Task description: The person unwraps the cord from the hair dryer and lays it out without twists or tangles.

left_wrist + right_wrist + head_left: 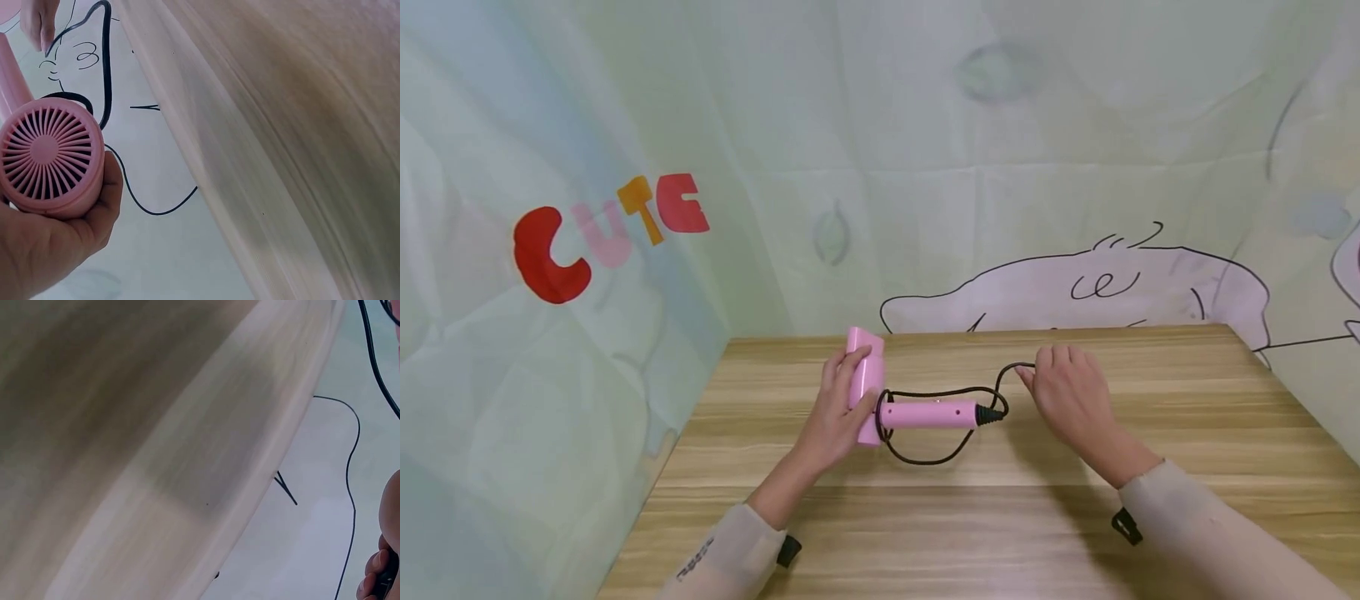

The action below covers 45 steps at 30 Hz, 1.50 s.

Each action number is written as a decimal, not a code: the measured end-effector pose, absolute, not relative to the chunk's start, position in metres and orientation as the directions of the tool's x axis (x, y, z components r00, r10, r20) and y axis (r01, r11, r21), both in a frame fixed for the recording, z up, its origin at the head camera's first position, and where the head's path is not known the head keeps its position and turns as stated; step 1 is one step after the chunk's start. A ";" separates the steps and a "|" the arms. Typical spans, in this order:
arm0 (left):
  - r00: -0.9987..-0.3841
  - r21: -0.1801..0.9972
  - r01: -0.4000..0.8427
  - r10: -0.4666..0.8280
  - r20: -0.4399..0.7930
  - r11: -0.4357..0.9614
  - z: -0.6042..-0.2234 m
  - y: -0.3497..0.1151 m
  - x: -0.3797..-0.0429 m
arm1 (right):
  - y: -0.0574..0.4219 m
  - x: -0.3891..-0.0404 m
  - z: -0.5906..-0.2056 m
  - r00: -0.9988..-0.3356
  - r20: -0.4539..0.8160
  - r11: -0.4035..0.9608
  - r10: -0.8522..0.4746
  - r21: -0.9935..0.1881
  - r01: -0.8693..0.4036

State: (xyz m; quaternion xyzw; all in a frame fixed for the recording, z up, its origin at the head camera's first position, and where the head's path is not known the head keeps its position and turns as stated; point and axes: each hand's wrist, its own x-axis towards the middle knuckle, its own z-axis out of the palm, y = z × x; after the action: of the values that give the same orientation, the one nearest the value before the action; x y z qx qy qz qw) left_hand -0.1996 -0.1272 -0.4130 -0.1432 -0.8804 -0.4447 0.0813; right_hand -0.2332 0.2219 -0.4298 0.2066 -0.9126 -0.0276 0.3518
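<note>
Sleeves of pale fabric, each with a dark wrist strap, filled the bottom of the head view, above the wooden table point(1187, 400) that bore everything. Behind it hung a printed cloth backdrop point(1000, 167) with the letters CUTE point(610, 233) and a line-drawn cartoon.

On the table, left of centre, lay the pink hair dryer point(917, 412), its handle pointing right. The left hand point(835, 417) was curled around the dryer's barrel, thumb under it as the left wrist view showed, holding it steady. The right hand point(1071, 396) lay just beside the handle's end, its fingertips pinched on the black cord point(925, 458) where it left the strain relief.

By my judgement the step in hand was winding the cord around the handle: one loose loop already sagged around it. Another turn would call for drawing the slack taut. Nothing else stood on the table to obstruct; only the cord's own loose loop might snag.
</note>
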 end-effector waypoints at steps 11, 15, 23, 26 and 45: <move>-0.932 0.746 0.361 0.246 0.266 0.560 -0.418 -0.128 -0.195 | 0.223 -0.249 -0.418 -0.718 0.617 0.944 -0.324 0.164 -0.285; -0.923 0.744 0.379 0.284 0.260 0.551 -0.418 -0.129 -0.194 | 0.224 -0.254 -0.412 -0.739 0.595 0.948 -0.316 0.169 -0.269; -0.913 0.746 0.385 0.344 0.220 0.544 -0.421 -0.130 -0.193 | 0.225 -0.269 -0.393 -0.750 0.598 0.959 -0.284 0.160 -0.236; -0.904 0.743 0.394 0.373 0.207 0.541 -0.421 -0.131 -0.192 | 0.224 -0.274 -0.385 -0.746 0.608 0.962 -0.271 0.142 -0.234; -0.833 0.691 0.477 0.530 0.159 0.543 -0.426 -0.131 -0.188 | 0.211 -0.292 -0.330 -0.708 0.677 0.980 -0.199 0.143 -0.138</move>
State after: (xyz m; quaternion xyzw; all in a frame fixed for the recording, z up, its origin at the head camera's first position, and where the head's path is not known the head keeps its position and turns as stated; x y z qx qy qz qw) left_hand -0.1883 -0.1315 -0.4256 -0.2870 -0.8777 -0.3822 -0.0345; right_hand -0.2917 0.2110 -0.3304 0.0912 -0.9233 -0.0407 0.3709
